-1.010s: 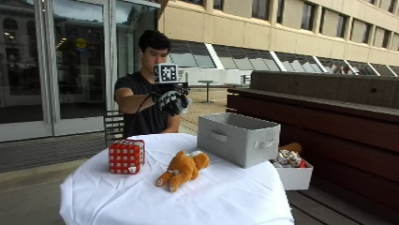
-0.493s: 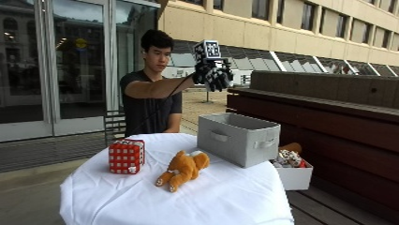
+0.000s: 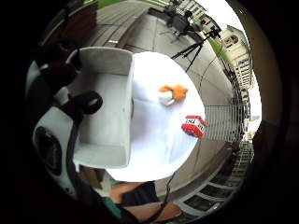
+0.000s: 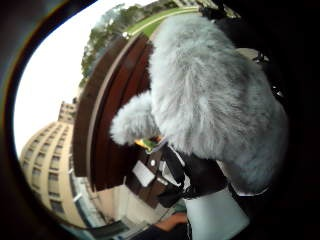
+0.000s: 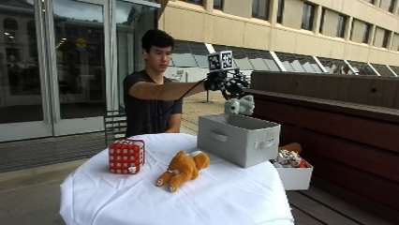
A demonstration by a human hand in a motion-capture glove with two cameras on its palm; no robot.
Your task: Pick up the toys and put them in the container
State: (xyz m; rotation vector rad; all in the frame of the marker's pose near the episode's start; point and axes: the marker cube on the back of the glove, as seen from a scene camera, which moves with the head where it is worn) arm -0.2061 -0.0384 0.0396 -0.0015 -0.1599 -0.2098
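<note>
In the outside view my gloved right hand [image 5: 229,83] hangs above the far end of the grey fabric container [image 5: 240,140], fingers spread and pointing down. A fluffy grey plush toy [image 5: 240,106] is in the air just under the fingertips, over the container's open top, and looks free of the hand. That grey toy [image 4: 210,95] fills much of the thumb side palm view. An orange plush animal [image 5: 184,169] lies on the white tablecloth beside the container. A red and white checked cube [image 5: 126,156] stands further left. Seen from above, the container [image 3: 107,116] holds nothing.
The round table [image 5: 218,197] has a white cloth hanging over its edge. A white box [image 5: 293,173] with other toys sits on the wooden bench [image 5: 349,140] to the right of the table. The person's bare arm stays down behind the table.
My hand has swung from in front of the chest, up and to the right, and now stands over the container. The grey toy now shows below the fingers.
</note>
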